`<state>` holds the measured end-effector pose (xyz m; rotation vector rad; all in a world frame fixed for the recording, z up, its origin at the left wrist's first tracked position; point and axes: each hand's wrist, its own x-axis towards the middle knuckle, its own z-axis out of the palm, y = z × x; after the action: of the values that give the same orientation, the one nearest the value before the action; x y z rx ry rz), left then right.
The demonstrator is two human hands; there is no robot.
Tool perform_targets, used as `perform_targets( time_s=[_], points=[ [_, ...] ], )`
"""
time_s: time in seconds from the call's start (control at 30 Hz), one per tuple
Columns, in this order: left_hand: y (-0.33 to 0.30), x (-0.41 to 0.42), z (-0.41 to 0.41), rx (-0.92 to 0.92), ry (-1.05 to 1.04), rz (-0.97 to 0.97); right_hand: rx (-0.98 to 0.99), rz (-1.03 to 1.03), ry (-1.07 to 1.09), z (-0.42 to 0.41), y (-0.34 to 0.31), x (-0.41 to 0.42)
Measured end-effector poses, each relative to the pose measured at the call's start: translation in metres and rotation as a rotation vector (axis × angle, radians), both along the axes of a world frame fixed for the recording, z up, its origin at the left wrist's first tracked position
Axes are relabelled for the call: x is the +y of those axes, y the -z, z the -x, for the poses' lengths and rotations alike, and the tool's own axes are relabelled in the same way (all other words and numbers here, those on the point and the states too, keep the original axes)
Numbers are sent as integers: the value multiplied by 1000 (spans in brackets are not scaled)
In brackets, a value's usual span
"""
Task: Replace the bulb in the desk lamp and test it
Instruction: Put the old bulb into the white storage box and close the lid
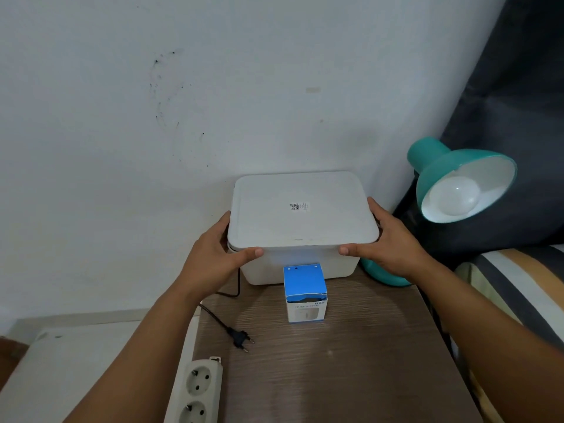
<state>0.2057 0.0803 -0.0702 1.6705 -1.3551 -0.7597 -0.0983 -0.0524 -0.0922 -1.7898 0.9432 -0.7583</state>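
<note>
Two hands grip a white box's lid (302, 209): left hand (213, 254) and right hand (393, 242), fingers (351, 249) clasped on its opposite edges. Just below the thumbs stands an opened bulb carton (306, 296) on the desk (351, 361). Right of the right fingers hangs the teal lamp (457, 169), bulb (454, 195) fitted; its plug (241, 337) lies loose near a power strip (198, 389)

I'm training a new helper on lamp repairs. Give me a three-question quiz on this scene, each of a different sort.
1. True or false: the plug sits in the power strip.
2. What do both hands, left and right, grip? A) white box lid B) lamp shade C) blue carton
3. Fill in: a white ____ sits in the teal shade.

Key: 1 false, it lies loose on the table; 2 A; 3 bulb.
</note>
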Motion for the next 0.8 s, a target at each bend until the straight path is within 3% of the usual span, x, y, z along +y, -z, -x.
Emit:
perform_targets(
  time_s=[0.8],
  points=[
    [6, -2, -5, -28, -13, -46, 119, -40, 43, -3, 8, -8]
  ],
)
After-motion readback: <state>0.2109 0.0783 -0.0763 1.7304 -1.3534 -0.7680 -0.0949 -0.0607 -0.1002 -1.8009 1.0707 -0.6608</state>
